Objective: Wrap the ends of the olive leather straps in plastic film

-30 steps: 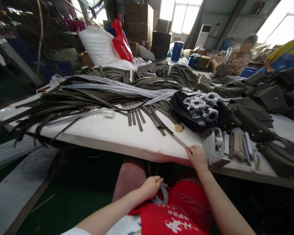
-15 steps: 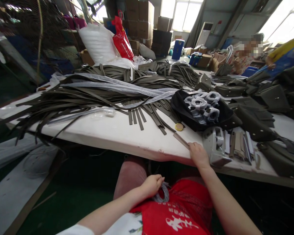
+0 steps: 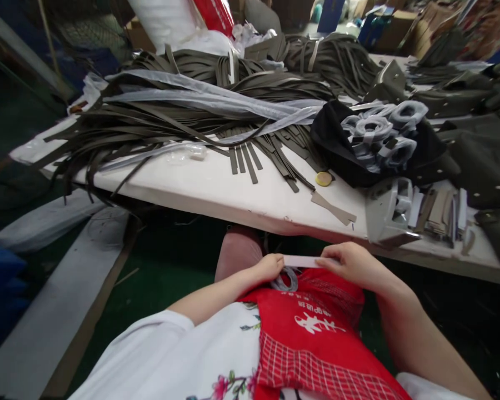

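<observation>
A short pale flat strip is stretched level above my lap. At its left end, my left hand is closed with the fingers pinched on it. My right hand pinches the other end between thumb and fingers. Just under the strip, against my left hand, lies a coil of greyish translucent cord or tubing; whether my left fingers also hold it is hidden. On the table edge ahead, flat brown-grey strips lie crossed, near a round yellow disc.
Long dark olive straps spread over the white table. A black bag holds several wrapped coils. Right of it stand a tape dispenser and a bundle of strips. Olive bags lie farther right.
My right hand has come off the table edge to my lap, and the pale strip is now between both hands. My view has tilted down.
</observation>
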Demonstrator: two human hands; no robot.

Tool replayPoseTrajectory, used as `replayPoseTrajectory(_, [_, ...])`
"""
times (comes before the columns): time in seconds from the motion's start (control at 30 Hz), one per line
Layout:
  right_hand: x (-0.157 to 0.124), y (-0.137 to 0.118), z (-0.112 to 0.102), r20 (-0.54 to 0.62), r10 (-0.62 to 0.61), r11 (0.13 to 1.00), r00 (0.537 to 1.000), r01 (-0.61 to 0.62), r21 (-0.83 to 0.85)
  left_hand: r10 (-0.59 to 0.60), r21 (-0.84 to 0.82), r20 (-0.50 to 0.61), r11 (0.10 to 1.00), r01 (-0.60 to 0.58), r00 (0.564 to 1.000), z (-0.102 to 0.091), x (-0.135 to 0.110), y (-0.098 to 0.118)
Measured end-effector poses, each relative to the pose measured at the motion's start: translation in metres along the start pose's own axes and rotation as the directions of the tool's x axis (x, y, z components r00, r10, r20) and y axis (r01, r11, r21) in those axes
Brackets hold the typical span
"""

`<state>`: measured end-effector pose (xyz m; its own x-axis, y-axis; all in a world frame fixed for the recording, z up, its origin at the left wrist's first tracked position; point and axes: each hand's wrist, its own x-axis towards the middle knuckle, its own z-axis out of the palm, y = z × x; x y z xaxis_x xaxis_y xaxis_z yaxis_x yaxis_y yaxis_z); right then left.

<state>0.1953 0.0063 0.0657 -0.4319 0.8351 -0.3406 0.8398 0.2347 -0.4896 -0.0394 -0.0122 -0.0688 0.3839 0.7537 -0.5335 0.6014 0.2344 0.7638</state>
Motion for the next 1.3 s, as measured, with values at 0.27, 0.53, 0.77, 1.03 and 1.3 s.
replayPoseTrajectory(0.27, [-0.007, -0.041, 0.023, 0.137, 0.041, 0.970, 0.990, -0.006, -0.243, 0.018, 0.013, 0.006, 1.000, -0.018, 1.000, 0.001, 0.000, 0.004])
replayPoseTrajectory(0.53, [0.031, -0.047, 0.079, 0.100, -0.020, 0.976, 0.995, 0.041, -0.215, 0.026, -0.011, -0.007, 1.000, -0.026, 1.000, -0.002, -0.005, 0.008])
replayPoseTrajectory(0.77, [0.035, -0.018, 0.075, 0.132, -0.069, 0.990, 0.989, 0.052, 0.131, 0.009, -0.079, -0.003, 0.997, -0.009, 1.000, -0.003, -0.009, 0.005])
replayPoseTrajectory(1.03, [0.044, 0.008, 0.098, -0.057, 0.093, 0.809, 0.994, -0.042, 0.586, 0.147, -0.077, 0.041, 0.987, -0.144, 0.988, -0.007, -0.014, 0.017])
replayPoseTrajectory(1.3, [0.048, 0.024, 0.139, 0.131, 0.172, 0.577, 0.976, -0.208, 0.790, 0.339, 0.102, -0.013, 0.936, -0.336, 0.941, -0.003, -0.030, 0.025])
